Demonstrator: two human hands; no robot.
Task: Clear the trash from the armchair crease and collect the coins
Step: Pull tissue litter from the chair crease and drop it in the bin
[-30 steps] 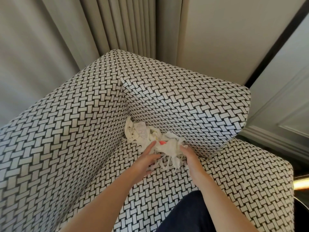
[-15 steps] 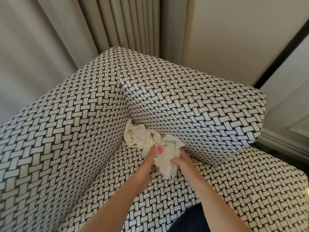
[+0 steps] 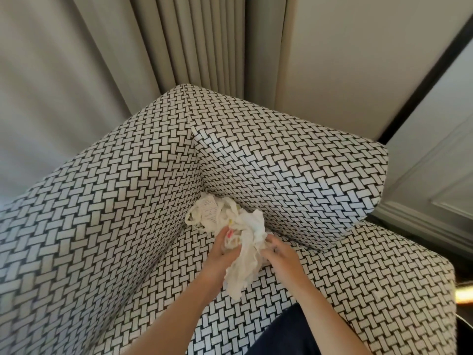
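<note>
1. You're holding the trash wad (image 3: pixel 243 252) with both hands. Your left hand (image 3: pixel 218 252) is curling round its left side and your right hand (image 3: pixel 279 251) is pinching into its right side.
2. The wad is sitting in the far-left seat corner of the armchair (image 3: pixel 115 226), where the left arm is meeting the back cushion (image 3: pixel 294 180). Its loose tail is hanging near you, between your hands.
3. A printed receipt (image 3: pixel 208 212) is lying at the pile's far end against the crease, outside your grip.
4. My read on handling: it's crumpled tissue and paper, so soft, very light, easy to tear and prone to shedding scraps. Cup the bulk from below rather than tugging the tail.
5. No coins are showing. Any hiding inside are likely falling out on the lift, so keep the bundle closed.
6. A pink-red bit (image 3: pixel 229 234) is sitting by your left fingers. I can't tell what it is.
</note>
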